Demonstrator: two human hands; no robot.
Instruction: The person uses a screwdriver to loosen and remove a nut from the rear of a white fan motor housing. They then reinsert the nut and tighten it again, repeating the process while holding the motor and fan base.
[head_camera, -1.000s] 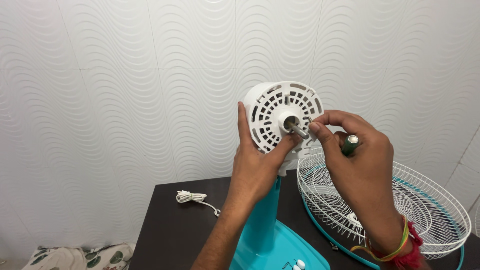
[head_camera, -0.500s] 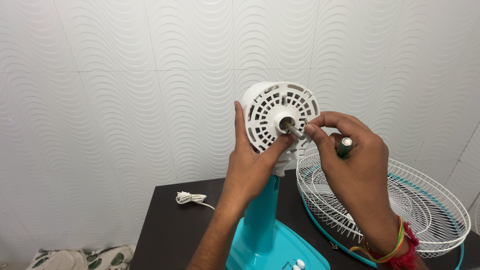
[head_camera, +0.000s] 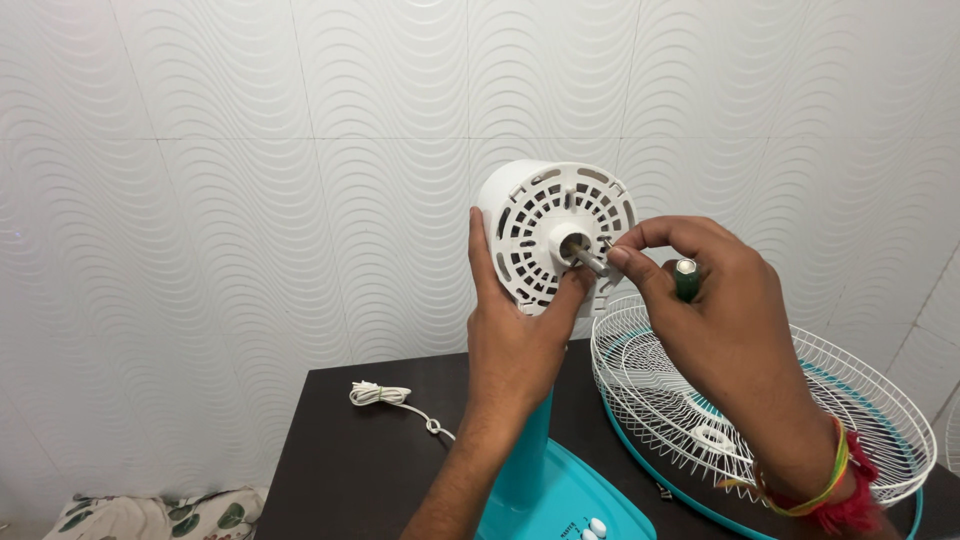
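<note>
Near the bench's (head_camera: 360, 470) back left edge lies a coiled cord (head_camera: 378, 394). Our left hand (head_camera: 520, 340) wraps the white motor housing (head_camera: 556, 238), fingers closed on its side, thumb on its face, above the teal stand (head_camera: 525, 455) at the front edge. Our right hand (head_camera: 715, 320) pinches something small at the shaft (head_camera: 588, 260), what exactly we cannot tell, with a green-handled screwdriver (head_camera: 686, 279) tucked in the palm. The wire guard (head_camera: 760, 400) leans at the right edge. We judge the small part could slip from the pinch and drop into the guard, or the crowded grip could let the screwdriver fall.
</note>
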